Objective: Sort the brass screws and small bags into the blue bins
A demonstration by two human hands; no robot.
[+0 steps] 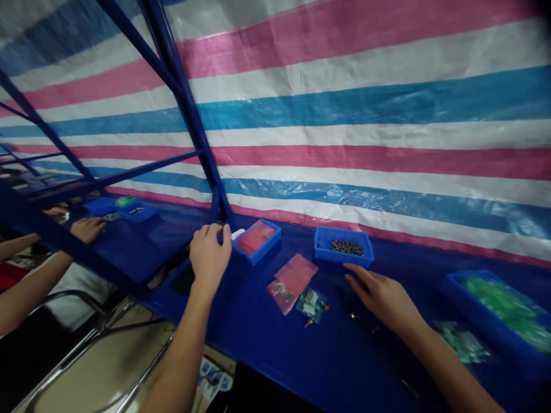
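Well, the left hand [210, 258] sits curled, fingers bent downward, right at the corner of a small blue tray [257, 241] lined with something pink. Whether it has hold of anything, I can't tell, though a small white piece [237, 234] shows just beside its fingertips. The right hand [381, 298] is half open, palm down, fingers loosely spread, holding nothing visible, and it hovers just below a second blue tray [343, 246] heaped with dark screws [347, 248].

Between the two hands lie a pink plastic bag [293, 281] and a clear bag [310, 305] of small green and white parts, with a few loose brass bits [308, 323] near it. Past the right hand stands a larger blue tray [495, 312] of green bags, another green bag [462, 341] lying beside it. All this rests on a table covered in glossy blue sheeting [370, 355].

Behind the table hangs a pink, white and blue striped tarp [344, 137], crossed by a blue metal frame [185, 109]. Left of the left hand, a co-worker's hand [88, 229] rests near two small blue trays [135, 211], above a chair [99, 367].
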